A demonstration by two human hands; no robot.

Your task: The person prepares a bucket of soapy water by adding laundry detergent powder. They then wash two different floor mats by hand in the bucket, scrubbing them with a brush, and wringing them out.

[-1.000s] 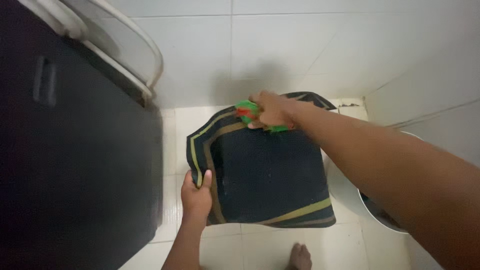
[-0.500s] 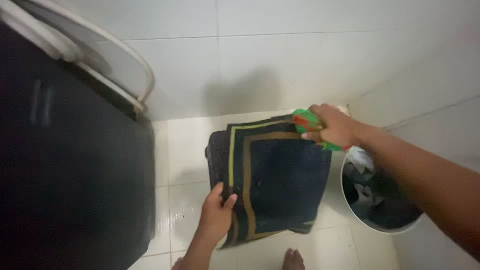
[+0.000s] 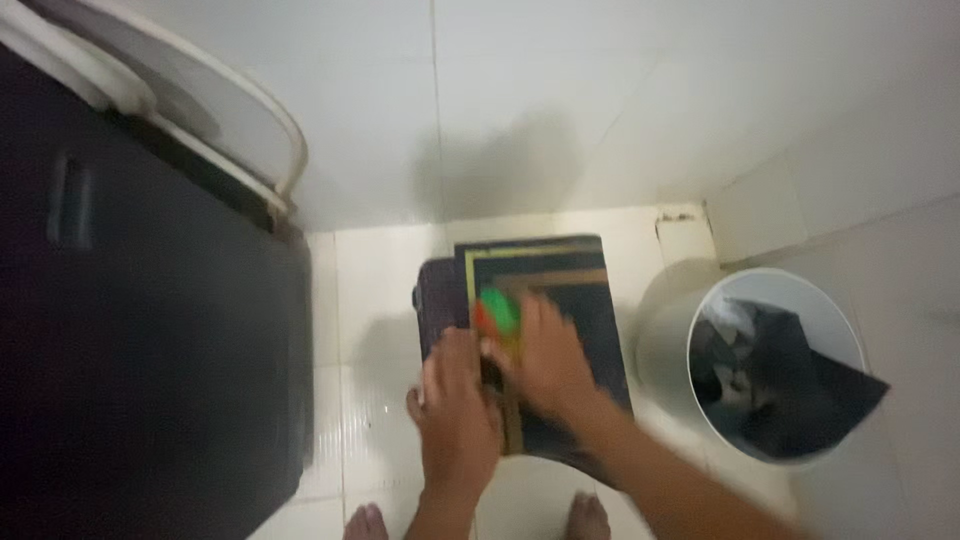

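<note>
A dark navy cloth with yellow and brown border stripes hangs folded in front of me over the tiled floor. My left hand grips its near edge. My right hand has come in beside the left and holds the cloth together with a green and red bunch of clothes pegs. The picture is motion-blurred, so the finger positions are unclear.
A black washing machine with a raised white lid fills the left. A white bucket holding dark wet clothes stands at the right by the tiled wall. My bare feet show at the bottom edge.
My right hand swung from the far upper corner of the cloth in toward my left hand, folding the cloth narrower. The bucket is now uncovered.
</note>
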